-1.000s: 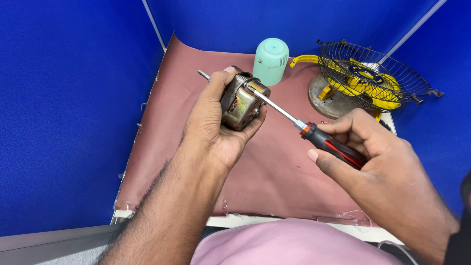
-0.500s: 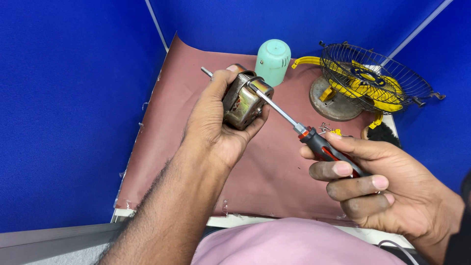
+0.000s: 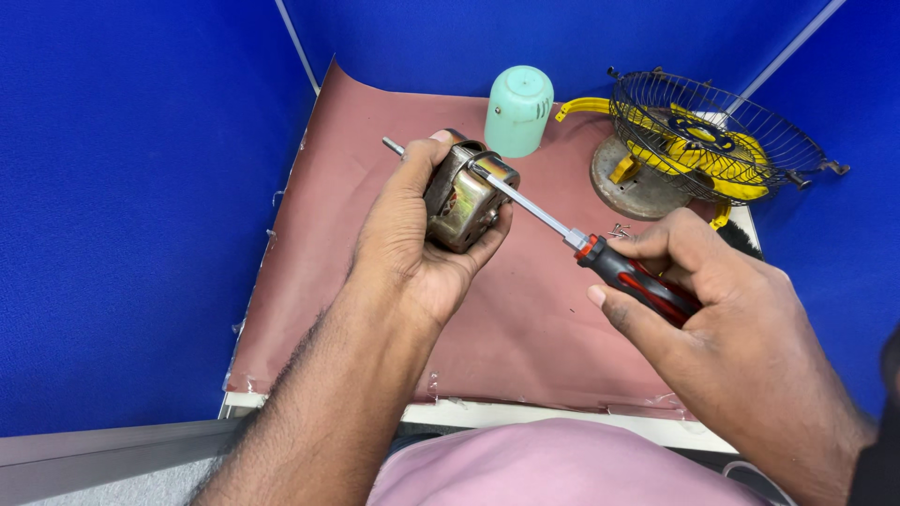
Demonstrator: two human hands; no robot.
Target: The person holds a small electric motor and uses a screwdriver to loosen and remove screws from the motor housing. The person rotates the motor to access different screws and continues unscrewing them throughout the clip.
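While the left hand point(image 3: 412, 234) cups a small electric motor point(image 3: 461, 195) above the desk point(image 3: 525, 328), its thumb lies along the near side of the metal housing and its fingers wrap round the far side, so the grip is clamped on the motor. A thin shaft point(image 3: 394, 146) pokes out of the motor toward the upper left. That forearm rises from the lower left, wrist bent slightly inward. The right hand point(image 3: 712, 300) comes in from the lower right, fingers curled shut round the red and black handle of a screwdriver point(image 3: 581, 242), thumb stretched along the handle. Its steel blade slants up to the left and its tip meets the top of the motor housing. Farther back on the reddish-brown desk cover stand an upturned mint-green cup point(image 3: 518, 110) and, to its right, a yellow fan in a wire guard point(image 3: 712, 141).
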